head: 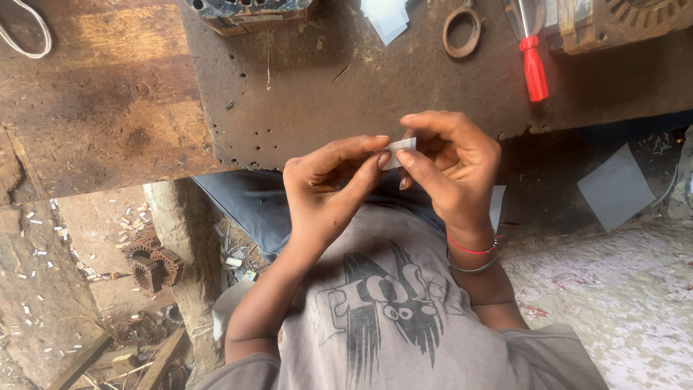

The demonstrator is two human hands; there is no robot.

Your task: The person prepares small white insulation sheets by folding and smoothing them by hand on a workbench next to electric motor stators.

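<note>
- The left hand (328, 184) and the right hand (447, 162) met above the person's lap, just in front of the near edge of the counter (346, 87)
- Between them sat a small strip of pale paper (399, 149), raised clear of the counter and pinched from both sides
- The left hand gripped the strip's left end between thumb and forefinger, the other fingers curled loosely beneath
- The right hand gripped the strip's right end, its forefinger arched over the top and its thumb pressed from below
- The right wrist carried a red thread band (471, 249) and a thin metal bangle (473, 267)
- On the dark, pitted counter lay a red-handled screwdriver (533, 65), well apart from the hands, its handle pointing toward the person
- Just left of the screwdriver lay a rusty metal ring (462, 32)
- A sheet of pale paper (386, 16) lay at the far edge of the counter, left of the ring
- A metal motor part (249, 11) stood at the upper edge, only partly in view
- A grey sheet (616, 186) lay lower down at the right, beyond the right hand
- The person wore a grey printed shirt (390, 310), with blue cloth (249, 206) showing under the left forearm
- A rusty wound stator (151, 263) rested on the littered floor (43, 289) at lower left, among small pale scraps
</note>
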